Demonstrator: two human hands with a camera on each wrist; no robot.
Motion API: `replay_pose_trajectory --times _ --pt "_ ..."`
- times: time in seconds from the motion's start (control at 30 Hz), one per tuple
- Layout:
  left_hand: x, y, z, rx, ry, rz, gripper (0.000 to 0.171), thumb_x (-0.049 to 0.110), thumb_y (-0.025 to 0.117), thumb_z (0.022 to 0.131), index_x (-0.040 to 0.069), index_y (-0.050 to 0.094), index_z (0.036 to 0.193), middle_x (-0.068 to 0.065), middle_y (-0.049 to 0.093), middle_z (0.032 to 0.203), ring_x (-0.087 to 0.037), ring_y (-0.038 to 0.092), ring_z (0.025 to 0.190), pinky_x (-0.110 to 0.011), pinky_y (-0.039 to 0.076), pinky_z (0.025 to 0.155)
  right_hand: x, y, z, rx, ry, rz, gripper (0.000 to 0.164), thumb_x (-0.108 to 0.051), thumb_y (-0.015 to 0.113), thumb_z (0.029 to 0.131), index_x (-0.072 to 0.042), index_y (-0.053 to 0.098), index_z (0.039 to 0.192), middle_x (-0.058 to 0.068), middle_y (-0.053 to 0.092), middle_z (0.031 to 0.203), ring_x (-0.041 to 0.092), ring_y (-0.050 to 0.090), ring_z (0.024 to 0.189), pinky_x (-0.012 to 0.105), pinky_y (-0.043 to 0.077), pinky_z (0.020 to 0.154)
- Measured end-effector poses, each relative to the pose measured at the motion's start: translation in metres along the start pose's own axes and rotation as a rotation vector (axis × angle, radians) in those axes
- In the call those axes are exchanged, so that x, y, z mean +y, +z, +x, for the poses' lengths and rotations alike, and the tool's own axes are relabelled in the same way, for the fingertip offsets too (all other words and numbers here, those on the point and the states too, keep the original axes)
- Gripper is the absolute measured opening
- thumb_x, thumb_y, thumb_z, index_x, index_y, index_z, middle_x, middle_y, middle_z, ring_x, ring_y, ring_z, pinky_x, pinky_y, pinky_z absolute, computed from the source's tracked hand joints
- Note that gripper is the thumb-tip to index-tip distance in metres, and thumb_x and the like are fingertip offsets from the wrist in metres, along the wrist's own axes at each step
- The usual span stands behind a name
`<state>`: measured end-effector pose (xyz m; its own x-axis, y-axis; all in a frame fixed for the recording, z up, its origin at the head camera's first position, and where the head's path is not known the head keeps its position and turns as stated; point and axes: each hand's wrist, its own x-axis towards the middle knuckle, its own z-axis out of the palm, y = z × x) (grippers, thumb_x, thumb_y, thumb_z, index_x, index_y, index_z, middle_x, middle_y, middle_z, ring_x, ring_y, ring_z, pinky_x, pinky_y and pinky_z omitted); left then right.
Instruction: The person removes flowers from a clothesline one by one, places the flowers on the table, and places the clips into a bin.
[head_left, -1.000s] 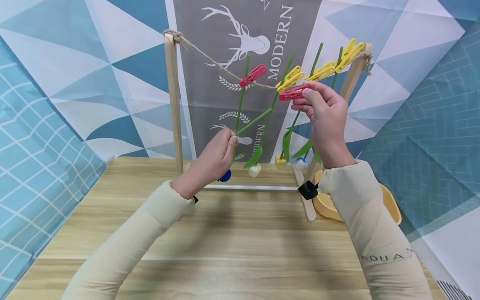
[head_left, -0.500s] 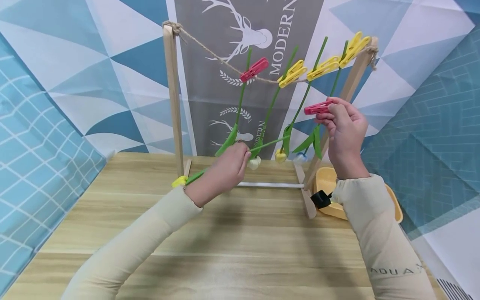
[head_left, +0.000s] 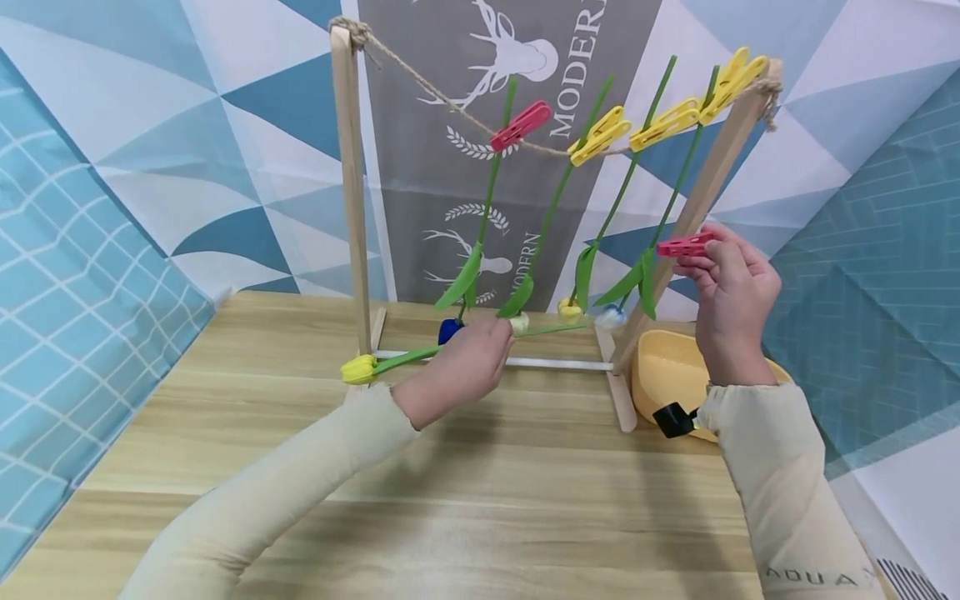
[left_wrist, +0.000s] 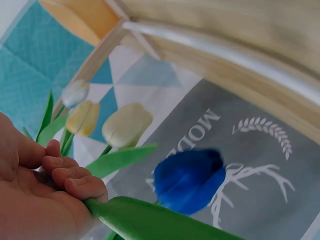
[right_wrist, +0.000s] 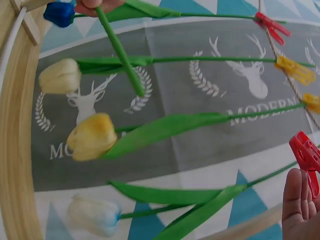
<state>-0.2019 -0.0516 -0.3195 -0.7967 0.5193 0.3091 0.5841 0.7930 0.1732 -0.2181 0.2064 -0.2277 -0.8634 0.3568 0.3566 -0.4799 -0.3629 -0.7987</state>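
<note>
My left hand (head_left: 467,358) grips an artificial yellow tulip (head_left: 358,369) by its green stem; the bloom points left and the stem's free end points right. In the right wrist view that stem (right_wrist: 120,55) crosses in front of the hanging flowers. My right hand (head_left: 738,296) pinches a red clothespin (head_left: 684,245) beside the right post. Upside down from the twine hang a blue tulip (head_left: 450,330), a cream tulip (left_wrist: 127,125), a pale yellow tulip (right_wrist: 92,136) and a white-and-blue tulip (head_left: 611,317). A red clothespin (head_left: 521,125) and several yellow clothespins (head_left: 600,135) clip their stems.
Sagging twine (head_left: 420,79) joins two wooden posts (head_left: 349,192) with flat feet. A white rod (head_left: 558,364) spans the bottom of the frame. An orange-yellow basin (head_left: 667,367) stands behind the right forearm. Wooden tabletop (head_left: 390,517) stretches in front; patterned cloth (head_left: 300,150) backs the scene.
The left hand has lowered the yellow tulip from near the line, and its stem now lies nearly level. The right hand has moved right and down with the red clothespin. The view has tilted down.
</note>
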Motion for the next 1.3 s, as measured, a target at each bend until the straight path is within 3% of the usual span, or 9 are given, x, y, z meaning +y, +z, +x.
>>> replay_pose_trajectory --times 0.27,0.67,0.97,1.3 --pt "-0.001 0.02 -0.005 0.026 0.05 0.036 0.016 0.012 0.041 0.099 0.001 0.051 0.094 -0.008 0.054 0.083 -0.022 0.053 0.076 -0.035 0.047 0.069 0.01 -0.022 -0.001 0.068 0.064 0.007 0.015 -0.003 0.064 0.084 0.004 0.065 0.097 0.011 0.066 0.085 0.017 0.064 0.063 0.022 0.055 0.067" --pt "0.002 0.039 -0.011 -0.08 0.025 0.091 0.015 0.013 0.04 0.099 0.003 0.051 0.097 -0.006 0.054 0.084 -0.019 0.053 0.078 -0.034 0.048 0.07 0.026 -0.058 -0.004 0.128 0.188 -0.042 0.018 -0.006 0.061 0.087 0.0 0.063 0.104 0.01 0.066 0.09 0.017 0.064 0.066 0.022 0.054 0.067" --pt "0.001 0.051 -0.014 -0.046 0.051 0.1 0.018 0.014 0.04 0.099 0.001 0.051 0.1 -0.008 0.055 0.087 -0.022 0.055 0.083 -0.035 0.049 0.073 0.042 -0.082 -0.006 0.214 0.261 -0.073 0.016 -0.01 0.063 0.087 -0.003 0.065 0.101 0.009 0.067 0.091 0.016 0.065 0.067 0.021 0.054 0.067" --pt "0.003 0.062 -0.014 -0.088 0.043 0.15 0.016 0.014 0.039 0.1 0.004 0.052 0.101 -0.006 0.056 0.088 -0.018 0.055 0.081 -0.031 0.049 0.074 0.061 -0.106 -0.006 0.286 0.301 -0.048 0.012 -0.004 0.055 0.089 0.0 0.065 0.095 0.008 0.069 0.082 0.017 0.065 0.062 0.023 0.055 0.061"
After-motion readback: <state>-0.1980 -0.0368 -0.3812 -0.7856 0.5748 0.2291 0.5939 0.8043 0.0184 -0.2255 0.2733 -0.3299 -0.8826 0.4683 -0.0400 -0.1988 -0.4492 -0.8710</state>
